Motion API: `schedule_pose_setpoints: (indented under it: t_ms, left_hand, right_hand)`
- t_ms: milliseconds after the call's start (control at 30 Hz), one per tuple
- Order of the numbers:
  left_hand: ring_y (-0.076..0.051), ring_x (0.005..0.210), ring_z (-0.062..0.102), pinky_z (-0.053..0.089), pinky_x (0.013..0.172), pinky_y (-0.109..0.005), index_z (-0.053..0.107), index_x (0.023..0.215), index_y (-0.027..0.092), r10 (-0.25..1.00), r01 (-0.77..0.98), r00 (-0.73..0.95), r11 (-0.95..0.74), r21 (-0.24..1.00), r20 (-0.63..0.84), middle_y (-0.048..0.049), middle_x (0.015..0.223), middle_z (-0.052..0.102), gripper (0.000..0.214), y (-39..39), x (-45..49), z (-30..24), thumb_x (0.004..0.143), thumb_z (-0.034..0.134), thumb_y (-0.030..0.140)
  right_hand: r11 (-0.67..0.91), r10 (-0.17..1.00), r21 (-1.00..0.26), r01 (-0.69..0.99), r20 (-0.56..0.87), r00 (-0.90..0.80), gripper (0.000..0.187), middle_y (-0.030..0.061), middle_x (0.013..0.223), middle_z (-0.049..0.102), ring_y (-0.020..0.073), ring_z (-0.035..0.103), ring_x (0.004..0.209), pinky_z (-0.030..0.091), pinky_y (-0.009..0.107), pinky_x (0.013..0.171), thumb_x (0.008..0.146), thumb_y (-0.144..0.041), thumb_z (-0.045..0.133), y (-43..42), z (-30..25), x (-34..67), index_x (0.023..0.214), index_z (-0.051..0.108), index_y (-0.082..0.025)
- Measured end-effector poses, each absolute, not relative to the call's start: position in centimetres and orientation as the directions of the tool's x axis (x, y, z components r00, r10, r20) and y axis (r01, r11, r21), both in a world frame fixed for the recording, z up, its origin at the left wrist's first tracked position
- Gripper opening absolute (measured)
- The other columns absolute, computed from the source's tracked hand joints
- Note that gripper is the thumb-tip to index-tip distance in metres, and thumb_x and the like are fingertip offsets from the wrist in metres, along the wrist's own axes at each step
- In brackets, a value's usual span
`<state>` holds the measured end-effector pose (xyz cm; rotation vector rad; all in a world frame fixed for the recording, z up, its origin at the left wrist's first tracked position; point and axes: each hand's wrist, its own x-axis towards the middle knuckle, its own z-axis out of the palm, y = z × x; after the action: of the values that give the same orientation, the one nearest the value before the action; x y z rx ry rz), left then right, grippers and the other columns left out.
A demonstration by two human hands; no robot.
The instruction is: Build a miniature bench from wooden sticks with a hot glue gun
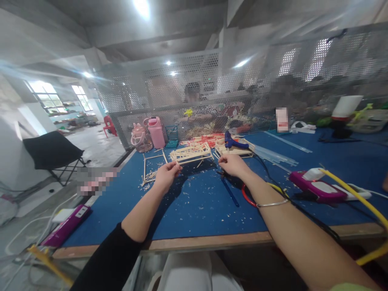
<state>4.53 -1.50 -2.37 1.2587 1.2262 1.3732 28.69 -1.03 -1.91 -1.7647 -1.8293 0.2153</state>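
Note:
My left hand (166, 176) is closed in a pinch in front of a bundle of pale wooden sticks (191, 152); whatever lies between its fingertips is too small to make out. To the right, my right hand (235, 165) is also closed, fingertips pressed together near a second stick frame (239, 152). A blue hot glue gun (235, 142) rests on that frame, just beyond my right hand. Beside my left hand lies an open stick frame (144, 167) with small scraps in it. Below my right hand is a tool with a blue handle (230, 193).
Red and pale sticks (206, 140) are heaped at the back. Clear glue sticks (274, 153) lie to the right, near a purple power strip (317, 186) with a yellow cable. A pink bottle (156, 132) stands by the perforated screen (169, 89). Scraps dot the blue tabletop (194, 218).

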Motion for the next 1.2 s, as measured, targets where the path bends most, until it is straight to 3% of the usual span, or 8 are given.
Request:
schedule_pose_setpoints:
  t_ms: [200,367,500,667,833,900,1033,1200]
  left_hand:
    - [-0.007,0.052,0.053,0.043,0.057,-0.021,0.069,0.073,0.015,0.985,-0.089,-0.119,-0.135,0.987,0.124,0.0002,0.062,0.067,0.031,-1.7,4.8,-2.2,0.054,0.081,0.036]
    - [-0.008,0.056,0.055,0.044,0.059,-0.022,0.070,0.080,0.015,0.983,-0.132,-0.137,-0.141,0.981,0.123,-0.0002,0.065,0.068,0.031,-1.4,4.6,-2.2,0.057,0.080,0.033]
    - [-0.008,0.056,0.056,0.045,0.060,-0.022,0.069,0.077,0.015,0.985,-0.157,-0.126,-0.134,0.979,0.115,-0.0005,0.065,0.068,0.029,-1.5,4.7,-2.2,0.056,0.080,0.031]
    - [-0.008,0.053,0.056,0.045,0.055,-0.021,0.069,0.075,0.015,0.994,-0.168,-0.078,-0.086,0.982,0.073,-0.0014,0.064,0.069,0.026,-1.7,5.3,-2.7,0.057,0.081,0.029]
    - [-0.009,0.056,0.060,0.047,0.057,-0.020,0.068,0.082,0.016,0.999,-0.206,-0.042,-0.019,0.978,0.011,-0.0025,0.069,0.071,0.025,-1.7,5.7,-2.9,0.062,0.079,0.026]
    - [-0.008,0.057,0.060,0.047,0.057,-0.020,0.068,0.081,0.016,1.000,-0.224,-0.027,-0.003,0.975,-0.003,-0.0025,0.070,0.071,0.023,-1.8,5.8,-2.8,0.063,0.078,0.024]
    - [-0.008,0.057,0.060,0.046,0.058,-0.019,0.067,0.078,0.016,1.000,-0.234,0.017,0.006,0.972,-0.002,-0.0014,0.068,0.069,0.019,-2.3,5.9,-2.8,0.064,0.078,0.022]
    - [-0.009,0.059,0.061,0.047,0.059,-0.021,0.065,0.069,0.015,0.996,-0.197,0.095,0.016,0.980,0.002,-0.0016,0.067,0.067,0.020,-2.9,5.8,-2.8,0.060,0.080,0.025]
  right_hand:
    - [0.110,0.978,-0.407,0.907,0.206,-0.027,0.016,0.0062,0.075,0.072,0.0199,0.066,0.078,0.046,0.026,0.069,0.073,-0.010,0.060,-1.1,-1.8,28.8,0.068,0.072,-0.019]
    - [0.189,0.979,-0.343,0.920,0.140,-0.149,0.011,0.0051,0.101,0.069,0.0179,0.062,0.097,0.047,0.034,0.087,0.083,-0.023,0.062,0.5,-2.0,25.0,0.092,0.068,-0.019]
    - [0.103,0.992,-0.328,0.939,0.098,-0.074,0.028,0.0082,0.115,0.060,0.0192,0.060,0.099,0.050,0.040,0.085,0.090,-0.035,0.054,2.4,-2.3,21.6,0.111,0.059,-0.017]
    - [0.042,0.996,-0.361,0.931,0.086,-0.011,0.031,0.0083,0.116,0.059,0.0195,0.060,0.099,0.051,0.040,0.083,0.089,-0.033,0.056,2.3,-2.3,20.5,0.115,0.057,-0.016]
    - [0.090,0.992,-0.469,0.879,0.116,-0.040,0.006,0.0122,0.084,0.068,0.0217,0.065,0.086,0.050,0.034,0.076,0.078,-0.017,0.066,-1.4,-1.2,21.7,0.074,0.065,-0.013]
    - [0.150,0.986,-0.561,0.814,0.143,-0.082,0.020,0.0096,0.067,0.067,0.0183,0.065,0.072,0.049,0.028,0.068,0.079,-0.015,0.061,-3.0,-1.0,21.6,0.059,0.060,-0.016]
    - [0.221,0.975,-0.766,0.604,0.191,-0.116,0.024,-0.0002,0.060,0.065,0.0091,0.058,0.048,0.045,0.018,0.049,0.090,-0.022,0.040,-4.9,-1.9,19.9,0.071,0.054,-0.019]
    - [0.205,0.978,-0.891,0.406,0.179,-0.103,0.018,-0.0040,0.053,0.058,0.0085,0.054,0.040,0.041,0.017,0.039,0.088,-0.020,0.040,-4.6,-3.8,18.0,0.071,0.047,-0.020]
